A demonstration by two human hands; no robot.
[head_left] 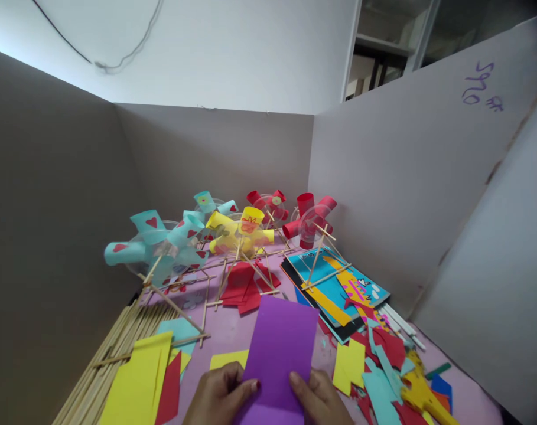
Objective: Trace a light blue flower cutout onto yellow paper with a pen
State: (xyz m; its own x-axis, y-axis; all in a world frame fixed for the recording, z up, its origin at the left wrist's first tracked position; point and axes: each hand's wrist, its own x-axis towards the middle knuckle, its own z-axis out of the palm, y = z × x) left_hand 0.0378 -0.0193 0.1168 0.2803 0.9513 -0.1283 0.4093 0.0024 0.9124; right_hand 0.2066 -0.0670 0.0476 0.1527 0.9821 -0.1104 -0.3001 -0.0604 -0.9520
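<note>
A purple sheet of paper [280,348] is held up in front of me, tilted slightly to the right. My left hand [224,392] is closed on its lower left side, with the thumb lying over the front. On the lower right side my right hand [319,398] pinches it the same way, thumb in front and fingers behind. Part of a yellow paper piece [228,359] shows behind the sheet, just above my left hand. Yellow scraps [348,365] lie to the right of my right hand.
Paper windmills on stick frames stand behind: light blue [148,251], yellow [250,221] and red [306,206]. Wooden sticks [88,378] and yellow sheets [137,378] lie left. A blue pad [325,280], paper scraps and a yellow tool [421,386] lie right. Grey panels [215,147] enclose the table.
</note>
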